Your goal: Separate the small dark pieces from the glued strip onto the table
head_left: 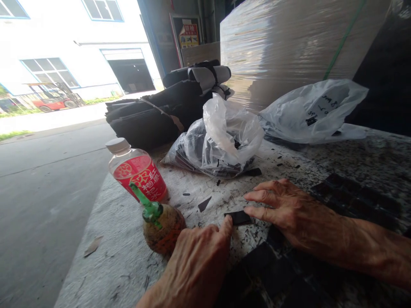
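A small black rectangular piece (239, 217) lies flat on the pale, speckled tabletop between my hands. My left hand (201, 256) presses the tip of its outstretched index finger on the piece's left end; its other fingers are folded under and largely hidden. From the right reaches my right hand (282, 205), fingers spread, one fingertip at the piece's right end. Below and between the hands, rows of black square pieces (272, 261) lie in shadow. More black squares (356, 194) lie beyond my right wrist. A pointed dark scrap (204, 204) rests left of the piece.
A red-labelled bottle (138, 171) and a round object with a green spout (163, 226) stand left. Behind are a clear plastic bag (221, 141) of dark pieces, another bag (314, 111), stacked black sheets (154, 111) and a film-wrapped stack (289, 51). Outside stands a forklift (51, 97).
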{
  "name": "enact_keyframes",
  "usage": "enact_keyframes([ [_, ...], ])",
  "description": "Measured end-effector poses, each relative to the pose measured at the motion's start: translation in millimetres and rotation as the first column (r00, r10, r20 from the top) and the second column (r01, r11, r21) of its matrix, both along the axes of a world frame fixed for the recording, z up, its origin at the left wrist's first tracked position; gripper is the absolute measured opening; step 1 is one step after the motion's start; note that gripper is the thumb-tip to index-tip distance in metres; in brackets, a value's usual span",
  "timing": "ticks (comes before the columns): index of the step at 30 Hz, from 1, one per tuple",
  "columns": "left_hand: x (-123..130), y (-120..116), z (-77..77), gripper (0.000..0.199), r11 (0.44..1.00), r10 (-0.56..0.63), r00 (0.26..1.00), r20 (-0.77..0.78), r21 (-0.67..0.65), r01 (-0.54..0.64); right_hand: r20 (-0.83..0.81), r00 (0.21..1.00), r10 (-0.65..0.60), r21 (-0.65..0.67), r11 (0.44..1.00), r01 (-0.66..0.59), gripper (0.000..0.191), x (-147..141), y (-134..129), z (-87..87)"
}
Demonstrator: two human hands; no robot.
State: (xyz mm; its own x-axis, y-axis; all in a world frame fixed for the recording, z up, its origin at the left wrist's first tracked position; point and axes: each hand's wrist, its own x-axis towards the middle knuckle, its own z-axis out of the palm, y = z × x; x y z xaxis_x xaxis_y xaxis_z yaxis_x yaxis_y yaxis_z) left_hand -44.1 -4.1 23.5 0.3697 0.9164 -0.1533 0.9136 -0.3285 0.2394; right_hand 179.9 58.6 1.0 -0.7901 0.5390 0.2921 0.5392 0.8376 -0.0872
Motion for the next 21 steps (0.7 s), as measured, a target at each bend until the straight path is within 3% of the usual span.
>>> enact_keyframes([
  [4, 3, 8, -3.7, 0.064, 0.998, 0.002, 0.996, -0.088, -0.066, -0.008, 0.047, 0.997, 0.060, -0.022, 0.998, -0.059, 0.046, -3, 0, -4.5],
  [9, 3, 8, 0.1, 0.062, 0.997, 0.009, 0.997, -0.078, -0.081, -0.015, -0.016, 0.997, 0.072, -0.032, 0.997, -0.072, 0.046, 2, 3, -10.2],
  [12, -4, -3, -0.2, 0.065, 1.000, -0.008, 1.000, 0.000, -0.021, 0.008, -0.070, 0.996, 0.053, -0.040, 0.998, -0.056, 0.041, 2, 6, -9.4],
  [16, -17, -14, -15.1, 0.061, 0.997, -0.060, 0.996, 0.069, 0.043, 0.057, -0.100, 0.992, 0.080, -0.049, 0.995, -0.085, 0.039, -5, 3, -12.4],
  [21, -17, -11, -28.0, 0.051, 0.991, -0.087, 0.994, 0.058, 0.109, 0.081, -0.020, 0.995, 0.095, 0.035, 0.995, -0.095, 0.040, -7, -5, -19.2],
])
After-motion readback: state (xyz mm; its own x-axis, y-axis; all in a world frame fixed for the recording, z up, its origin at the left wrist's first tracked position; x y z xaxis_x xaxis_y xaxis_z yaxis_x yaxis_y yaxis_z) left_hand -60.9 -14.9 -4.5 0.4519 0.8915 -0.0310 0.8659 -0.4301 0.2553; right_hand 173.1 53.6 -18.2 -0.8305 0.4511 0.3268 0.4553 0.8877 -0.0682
